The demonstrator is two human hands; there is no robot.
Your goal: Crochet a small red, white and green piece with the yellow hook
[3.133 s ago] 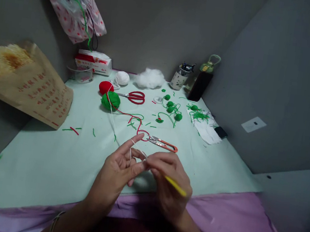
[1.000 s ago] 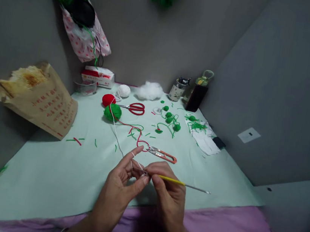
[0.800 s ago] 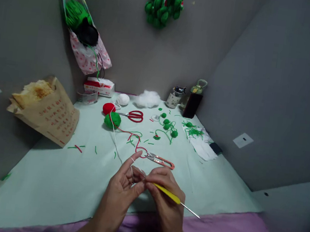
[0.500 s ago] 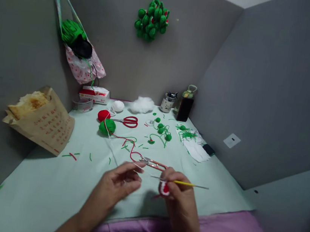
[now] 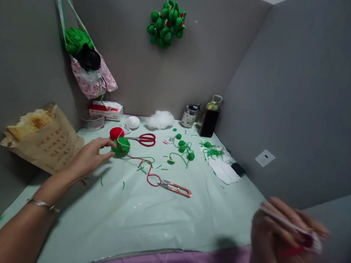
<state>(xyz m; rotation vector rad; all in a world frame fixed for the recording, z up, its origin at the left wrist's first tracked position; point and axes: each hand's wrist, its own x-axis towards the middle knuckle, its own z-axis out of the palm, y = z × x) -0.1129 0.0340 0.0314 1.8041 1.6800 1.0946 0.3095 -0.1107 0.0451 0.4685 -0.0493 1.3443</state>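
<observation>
My left hand (image 5: 93, 153) reaches over the table to the left side of the green yarn ball (image 5: 122, 147). Its thumb and index finger are spread at the ball's edge; whether they touch it I cannot tell. Right behind lies the red yarn ball (image 5: 116, 133), and a white strand loops over the green one. Out to the right, my right hand (image 5: 277, 244), smeared by motion, is closed on a small red-and-white crochet piece (image 5: 313, 243). A pale thin line runs along its fingers; hook or yarn, I cannot tell.
Thread snips (image 5: 176, 188) and red-handled scissors (image 5: 147, 139) lie on the table. Behind are a white yarn ball (image 5: 133, 122), stuffing (image 5: 160, 120), a jar (image 5: 189, 117) and a phone (image 5: 209, 124). Small green crocheted balls (image 5: 182, 145) lie mid-table; a paper bag (image 5: 54, 143) stands left.
My left hand has moved from the table's front to the green yarn ball, up and left. My right hand has swung far right with the crochet piece. The yellow hook no longer shows clearly.
</observation>
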